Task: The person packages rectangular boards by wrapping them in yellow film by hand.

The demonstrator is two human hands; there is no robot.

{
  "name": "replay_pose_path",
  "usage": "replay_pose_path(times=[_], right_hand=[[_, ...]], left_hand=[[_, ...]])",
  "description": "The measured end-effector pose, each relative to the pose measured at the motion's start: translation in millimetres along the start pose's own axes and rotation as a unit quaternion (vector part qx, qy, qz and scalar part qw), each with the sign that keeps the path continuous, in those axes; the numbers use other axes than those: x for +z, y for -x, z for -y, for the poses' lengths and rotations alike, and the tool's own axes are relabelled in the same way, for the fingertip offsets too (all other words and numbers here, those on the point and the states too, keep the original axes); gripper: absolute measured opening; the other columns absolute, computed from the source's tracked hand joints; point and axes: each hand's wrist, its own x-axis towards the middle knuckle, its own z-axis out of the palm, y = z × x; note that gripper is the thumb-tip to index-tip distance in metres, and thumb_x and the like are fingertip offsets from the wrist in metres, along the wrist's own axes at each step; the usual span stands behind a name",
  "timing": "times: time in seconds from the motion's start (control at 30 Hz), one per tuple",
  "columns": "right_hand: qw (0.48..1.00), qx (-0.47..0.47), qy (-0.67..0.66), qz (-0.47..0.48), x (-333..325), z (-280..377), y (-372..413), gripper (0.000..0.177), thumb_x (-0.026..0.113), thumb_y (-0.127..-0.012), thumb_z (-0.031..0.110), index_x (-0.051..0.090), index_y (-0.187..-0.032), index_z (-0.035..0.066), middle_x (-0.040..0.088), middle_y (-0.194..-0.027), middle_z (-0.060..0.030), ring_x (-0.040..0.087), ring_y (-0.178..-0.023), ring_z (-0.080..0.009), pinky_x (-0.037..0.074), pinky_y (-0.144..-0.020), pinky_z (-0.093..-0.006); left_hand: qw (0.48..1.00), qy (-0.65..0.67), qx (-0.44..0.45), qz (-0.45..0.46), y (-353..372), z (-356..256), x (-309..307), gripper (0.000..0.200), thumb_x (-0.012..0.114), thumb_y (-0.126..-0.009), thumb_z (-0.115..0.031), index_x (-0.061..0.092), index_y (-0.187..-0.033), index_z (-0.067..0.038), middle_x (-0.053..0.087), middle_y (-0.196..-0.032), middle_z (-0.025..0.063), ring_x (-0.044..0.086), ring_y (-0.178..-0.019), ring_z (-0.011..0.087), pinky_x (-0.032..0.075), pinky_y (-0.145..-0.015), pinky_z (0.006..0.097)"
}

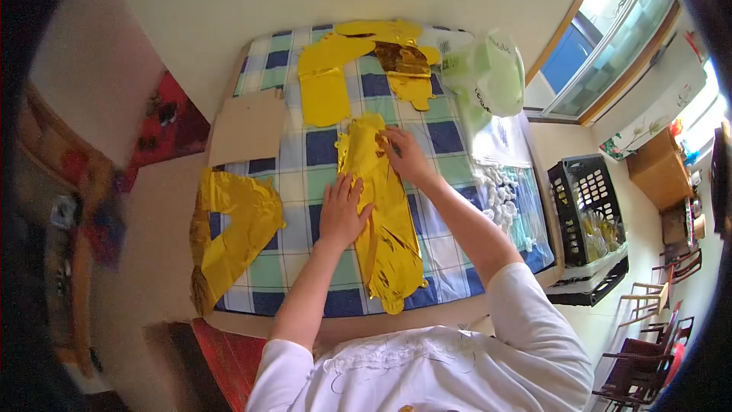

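Observation:
A long, flat, uninflated gold foil balloon (389, 236) lies lengthwise in front of me on a checked cloth, its surface creased. My left hand (343, 214) rests on its left side, fingers spread flat against the foil. Farther up, my right hand (406, 155) is at the balloon's right edge, with bent fingers closed on a crinkled bit of foil. Above it, another flat gold foil balloon (324, 95) bends in a curve, partly dark brown near its right end. A third gold foil balloon (244, 233), angular in shape, hangs over the cloth's left edge.
The blue, green and white checked cloth (305, 221) covers the table. A tan cardboard sheet (248, 128) lies at left. A pale green plastic bag (492, 76) and white bundled strands (499, 194) are at right. Beyond the edge stands a black crate (583, 175).

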Motion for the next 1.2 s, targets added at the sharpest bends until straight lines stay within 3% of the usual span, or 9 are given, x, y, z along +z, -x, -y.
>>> replay_pose_path(times=[0.07,0.13,0.3,0.4,0.5,0.63,0.9,1.1,1.2], right_hand=[[0.963,0.169,-0.194,0.08,-11,18,21,0.023,0.054,-0.095,0.02,0.065,-0.106,0.002,0.066,-0.099,-0.009,0.062,-0.085,-0.0182,0.049,-0.073,-0.0304],[0.939,0.205,-0.244,0.126,-20,18,64,0.025,0.053,-0.097,0.022,0.065,-0.104,0.001,0.066,-0.092,-0.0058,0.059,-0.079,-0.0127,0.048,-0.069,-0.028],[0.903,0.198,-0.273,0.266,-78,57,156,0.026,0.053,-0.097,0.02,0.065,-0.1,-0.002,0.067,-0.081,-0.0051,0.062,-0.078,-0.0122,0.051,-0.072,-0.0285],[0.794,0.215,-0.234,0.519,-109,71,160,0.022,0.054,-0.095,0.017,0.066,-0.101,-0.001,0.069,-0.087,-0.0075,0.066,-0.082,-0.0173,0.053,-0.076,-0.0318],[0.914,0.047,-0.048,0.401,-106,71,130,0.02,0.057,-0.092,0.015,0.066,-0.104,0.002,0.07,-0.098,-0.01,0.068,-0.087,-0.0252,0.054,-0.074,-0.0348],[0.986,-0.091,0.108,0.087,-56,42,58,0.029,0.058,-0.089,0.018,0.063,-0.116,0.009,0.058,-0.125,-0.014,0.053,-0.118,-0.0335,0.042,-0.097,-0.0444],[0.977,-0.099,0.18,0.065,-6,-6,35,0.033,0.055,-0.09,0.022,0.06,-0.121,0.012,0.045,-0.139,-0.016,0.038,-0.132,-0.0334,0.029,-0.106,-0.0546],[0.978,-0.088,0.172,0.072,-5,-7,36,0.035,0.053,-0.09,0.026,0.059,-0.122,0.012,0.046,-0.138,-0.0166,0.04,-0.131,-0.0338,0.029,-0.105,-0.0547],[0.978,-0.079,0.174,0.08,-7,1,36,0.036,0.053,-0.09,0.026,0.059,-0.122,0.012,0.046,-0.138,-0.0168,0.041,-0.13,-0.0338,0.029,-0.105,-0.0546]], left_hand=[[1.0,-0.007,0.002,0.0,-1,2,1,0.059,0.051,-0.093,-0.041,0.04,-0.139,-0.005,0.034,-0.146,0.0164,0.028,-0.138,0.0329,0.02,-0.114,0.0491],[1.0,-0.008,0.003,0.002,-2,1,0,0.06,0.052,-0.093,-0.041,0.039,-0.14,-0.005,0.033,-0.147,0.0163,0.028,-0.138,0.0328,0.021,-0.113,0.0492],[1.0,-0.003,0.0,-0.008,-2,-1,-1,0.059,0.052,-0.093,-0.041,0.042,-0.138,-0.004,0.035,-0.146,0.0152,0.027,-0.139,0.03,0.02,-0.114,0.0475],[1.0,-0.009,0.002,-0.014,-2,0,1,0.059,0.053,-0.093,-0.042,0.042,-0.138,-0.005,0.035,-0.146,0.0146,0.027,-0.139,0.0296,0.021,-0.114,0.0475],[1.0,-0.024,0.002,-0.007,-4,1,1,0.059,0.052,-0.093,-0.042,0.042,-0.139,-0.006,0.034,-0.147,0.0142,0.026,-0.14,0.0292,0.02,-0.114,0.0474],[0.999,-0.034,-0.003,0.024,-3,-4,-6,0.059,0.049,-0.094,-0.043,0.041,-0.14,-0.006,0.033,-0.148,0.0138,0.024,-0.141,0.029,0.019,-0.115,0.0475],[1.0,-0.001,-0.006,0.015,-3,-1,-3,0.06,0.051,-0.093,-0.044,0.042,-0.139,-0.005,0.036,-0.146,0.0158,0.027,-0.139,0.0312,0.02,-0.114,0.0475],[0.982,0.13,0.014,-0.136,-14,28,-13,0.047,0.057,-0.088,-0.023,0.048,-0.129,-0.002,0.047,-0.135,0.0188,0.038,-0.131,0.0358,0.028,-0.109,0.0502],[0.971,-0.037,-0.019,-0.237,-35,92,-46,0.041,0.053,-0.086,-0.01,0.05,-0.126,-0.001,0.05,-0.13,0.0197,0.042,-0.125,0.0382,0.032,-0.106,0.0496]])
